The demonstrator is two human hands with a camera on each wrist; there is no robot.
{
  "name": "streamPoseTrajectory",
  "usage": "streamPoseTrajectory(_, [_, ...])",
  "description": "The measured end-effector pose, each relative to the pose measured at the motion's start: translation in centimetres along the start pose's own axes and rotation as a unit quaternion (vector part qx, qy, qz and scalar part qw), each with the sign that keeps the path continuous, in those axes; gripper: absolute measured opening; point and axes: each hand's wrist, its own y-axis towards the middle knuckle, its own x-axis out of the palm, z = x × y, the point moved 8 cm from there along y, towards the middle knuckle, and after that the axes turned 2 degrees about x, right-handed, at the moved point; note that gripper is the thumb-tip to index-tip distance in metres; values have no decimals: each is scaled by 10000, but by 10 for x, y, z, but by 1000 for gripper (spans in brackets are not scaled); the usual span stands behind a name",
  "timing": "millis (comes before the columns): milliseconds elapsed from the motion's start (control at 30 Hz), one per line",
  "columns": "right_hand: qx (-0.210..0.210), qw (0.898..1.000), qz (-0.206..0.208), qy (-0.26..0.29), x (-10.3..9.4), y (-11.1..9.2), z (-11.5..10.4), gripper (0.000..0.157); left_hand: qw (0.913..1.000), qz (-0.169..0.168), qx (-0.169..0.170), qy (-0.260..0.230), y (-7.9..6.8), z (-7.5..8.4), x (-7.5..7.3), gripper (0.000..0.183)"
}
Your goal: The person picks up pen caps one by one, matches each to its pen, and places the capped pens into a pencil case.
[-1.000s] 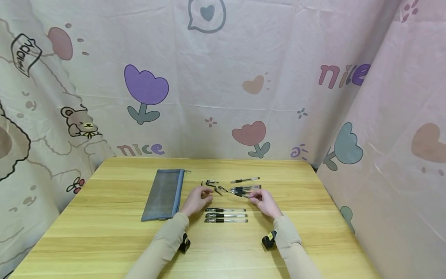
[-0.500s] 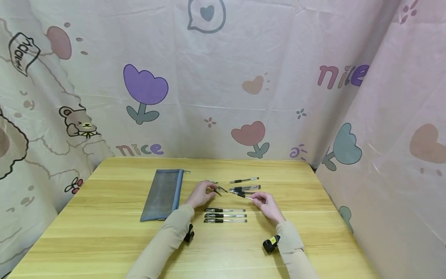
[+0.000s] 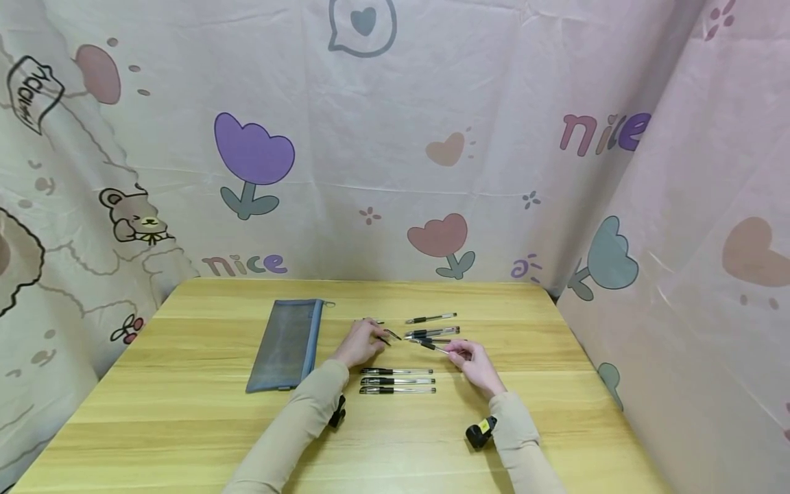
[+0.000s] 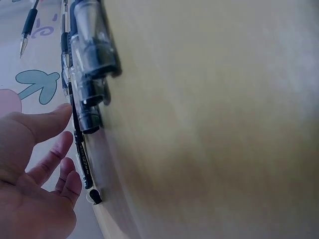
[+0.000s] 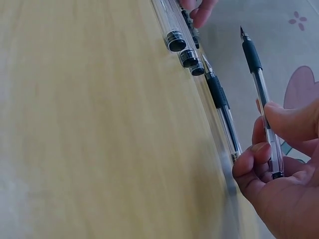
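Note:
In the head view my right hand [image 3: 472, 362] pinches an uncapped gel pen [image 5: 260, 94] between thumb and fingers; its bare tip points away from the palm. My left hand [image 3: 361, 343] reaches over loose black pen caps [image 3: 393, 334], thumb and fingers apart in the left wrist view, close to a black cap [image 4: 84, 164]. Part of the caps is hidden behind this hand. Uncapped pens [image 3: 432, 318] lie beyond the right hand. Nearer the front, three capped pens [image 3: 398, 381] lie in parallel, black ends to the left.
A grey-blue mesh zip pouch [image 3: 284, 346] lies flat left of the left hand. The wooden table [image 3: 185, 425] reaches back to a printed cloth [image 3: 345, 158], which also hangs at both sides. A black wrist camera [image 3: 480, 433] sits by the right sleeve.
My left hand has moved forward and right over the loose caps. The right hand has drawn slightly back and right, with the pen lifted in its fingers. The capped pens stay put.

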Motion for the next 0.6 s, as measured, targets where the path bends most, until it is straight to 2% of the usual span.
streamPoseTrajectory(400, [161,9998,86,31,2,0,2,19,9998,121,-116,73,1,-4,-2,18])
streamPoseTrajectory(600, [233,9996,69,136,5,0,1,19,9995,256,101,152,-1,-2,-5,13])
